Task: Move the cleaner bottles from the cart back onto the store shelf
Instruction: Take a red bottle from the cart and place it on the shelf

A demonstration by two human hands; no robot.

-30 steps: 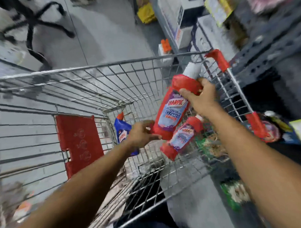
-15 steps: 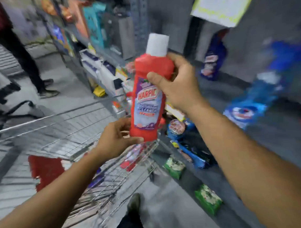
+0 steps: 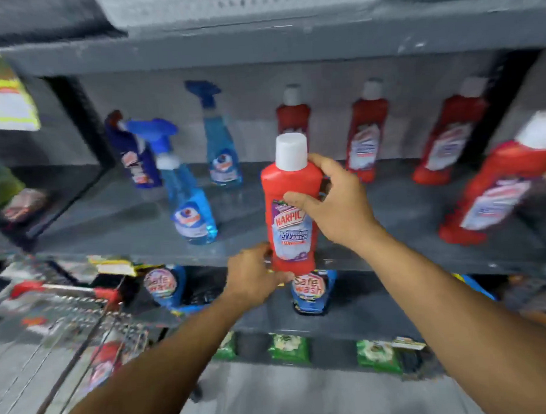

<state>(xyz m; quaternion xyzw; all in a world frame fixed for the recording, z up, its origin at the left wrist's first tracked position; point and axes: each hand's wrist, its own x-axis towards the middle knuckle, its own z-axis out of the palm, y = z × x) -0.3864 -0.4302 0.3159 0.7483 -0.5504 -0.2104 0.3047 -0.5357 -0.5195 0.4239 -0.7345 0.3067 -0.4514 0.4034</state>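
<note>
A red Harpic cleaner bottle with a white cap is upright in front of the grey store shelf, its base near the shelf's front edge. My right hand grips its upper body from the right. Under its base, my left hand holds the bottom. Several red cleaner bottles stand on the shelf behind and to the right. The wire cart with red handle sits at lower left, with another red bottle blurred inside.
Blue spray bottles and a dark blue bottle stand on the shelf's left part. Blue Safe Wash pouches fill the shelf below, green packets the bottom one. A yellow sign hangs upper left.
I lifted the red bottle out of the cart and turned right to the shelf. The bottle is now upright at the shelf's front edge, both hands still on it.
</note>
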